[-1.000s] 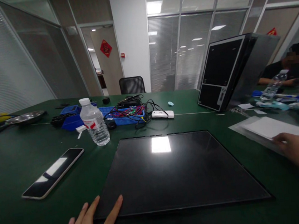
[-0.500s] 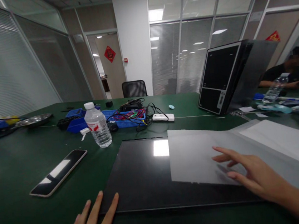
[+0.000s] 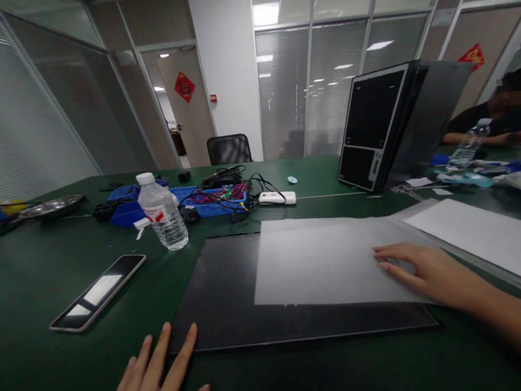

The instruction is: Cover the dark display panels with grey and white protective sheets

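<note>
A flat black panel (image 3: pixel 227 312) with a glossy surface lies on the table in front of me. My left hand (image 3: pixel 153 383) is spread, its fingertips at the panel's lower left corner. Over the panel's right part lies a translucent whitish sheet (image 3: pixel 315 258), which reaches past the panel's right edge. My right hand (image 3: pixel 420 271) rests on this sheet with its fingers stretched out, thumb toward me. Farther right, a stack of white paper (image 3: pixel 495 238) overlaps the sheet's outer part.
A phone (image 3: pixel 97 294) and a water bottle (image 3: pixel 163 213) stand or lie at the left. Behind are a blue tray of wires (image 3: pixel 219 208) and a white device (image 3: pixel 277 198). A tilted computer case (image 3: pixel 370 129) stands back right, and a person (image 3: pixel 505 117) sits at far right.
The translucent sheet has slid left across the black panel, covering more of it. My right hand has come down from a raised pose onto the sheet. My left hand stays at the corner.
</note>
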A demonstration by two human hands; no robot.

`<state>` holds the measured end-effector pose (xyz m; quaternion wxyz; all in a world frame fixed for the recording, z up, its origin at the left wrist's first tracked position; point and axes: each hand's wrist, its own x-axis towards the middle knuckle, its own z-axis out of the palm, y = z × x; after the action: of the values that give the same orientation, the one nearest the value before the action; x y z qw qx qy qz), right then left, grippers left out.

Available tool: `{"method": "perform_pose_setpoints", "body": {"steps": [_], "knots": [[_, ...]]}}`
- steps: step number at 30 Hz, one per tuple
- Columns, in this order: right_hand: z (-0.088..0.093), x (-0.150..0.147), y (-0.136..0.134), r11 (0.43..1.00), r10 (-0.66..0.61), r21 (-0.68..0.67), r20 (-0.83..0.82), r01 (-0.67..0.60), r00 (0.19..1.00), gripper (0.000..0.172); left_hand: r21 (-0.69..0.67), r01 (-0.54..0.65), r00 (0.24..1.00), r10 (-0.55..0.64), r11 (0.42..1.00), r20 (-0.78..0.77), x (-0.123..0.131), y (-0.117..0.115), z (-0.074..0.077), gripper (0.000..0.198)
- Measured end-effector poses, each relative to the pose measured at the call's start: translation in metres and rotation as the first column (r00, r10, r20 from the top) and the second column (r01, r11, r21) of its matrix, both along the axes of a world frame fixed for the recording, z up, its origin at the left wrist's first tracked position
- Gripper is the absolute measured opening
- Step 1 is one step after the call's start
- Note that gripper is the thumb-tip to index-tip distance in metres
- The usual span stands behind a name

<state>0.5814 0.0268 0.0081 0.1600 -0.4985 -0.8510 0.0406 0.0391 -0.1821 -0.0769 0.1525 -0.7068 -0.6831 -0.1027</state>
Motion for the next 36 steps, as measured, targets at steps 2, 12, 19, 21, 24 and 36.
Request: {"method": "perform_pose_setpoints", "body": {"steps": [2,12,19,21,24,36], "knots": [[0.005,-0.022,-0.011,0.995,0.101,-0.003,0.002,-0.101,0.995,0.043,0.011,-0.001,1.0,0.001,1.0,0.013,0.001,-0.001,0.001,0.075],[0.003,-0.066,-0.039,0.92,0.365,-0.125,-0.065,-0.371,0.929,0.071,-0.027,-0.024,0.999,0.024,0.999,0.023,0.003,-0.003,0.005,0.064],[0.005,-0.021,-0.015,0.996,0.093,0.012,-0.116,-0.092,0.989,0.046,0.007,-0.035,0.999,0.035,0.999,0.008,0.0,-0.002,-0.005,0.07],[0.004,-0.012,-0.009,0.997,0.056,-0.043,-0.093,-0.061,0.994,0.044,0.019,-0.059,0.998,0.059,0.998,0.027,-0.001,-0.001,-0.009,0.076],[0.002,-0.011,-0.005,0.989,0.072,-0.123,-0.1,-0.084,0.992,0.043,0.001,-0.099,0.994,0.099,0.995,0.053,-0.004,-0.002,-0.014,0.081],[-0.004,-0.027,-0.009,0.988,0.066,-0.138,-0.065,-0.074,0.996,0.048,-0.117,-0.129,0.983,0.143,0.985,0.118,-0.003,-0.005,0.004,0.077]]}}
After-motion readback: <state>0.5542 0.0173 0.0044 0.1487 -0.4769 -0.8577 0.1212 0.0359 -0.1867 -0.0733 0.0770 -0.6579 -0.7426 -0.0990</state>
